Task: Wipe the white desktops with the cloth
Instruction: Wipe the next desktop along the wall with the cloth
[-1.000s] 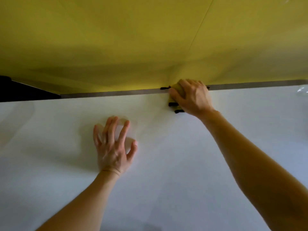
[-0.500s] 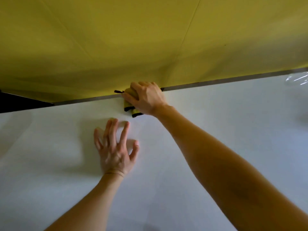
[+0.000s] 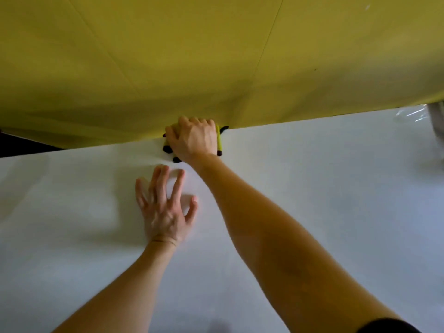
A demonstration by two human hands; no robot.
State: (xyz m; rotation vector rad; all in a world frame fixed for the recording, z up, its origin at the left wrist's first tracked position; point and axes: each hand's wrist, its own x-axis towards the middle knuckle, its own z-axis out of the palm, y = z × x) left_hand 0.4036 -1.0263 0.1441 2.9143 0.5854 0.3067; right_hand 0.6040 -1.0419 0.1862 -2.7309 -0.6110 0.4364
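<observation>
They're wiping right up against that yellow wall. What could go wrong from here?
1. The right hand presses the yellow, black-edged cloth against the yellow partition panel, so the fingers may scrape it.
2. The left hand rests spread on the white desktop; that patch could get skipped or smudged.
3. A sweep rightwards might knock the clear plastic item at the far corner.

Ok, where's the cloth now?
In the head view, the cloth sits under the right hand at the far edge of the white desktop, against the yellow panel, beyond the left hand.
</observation>
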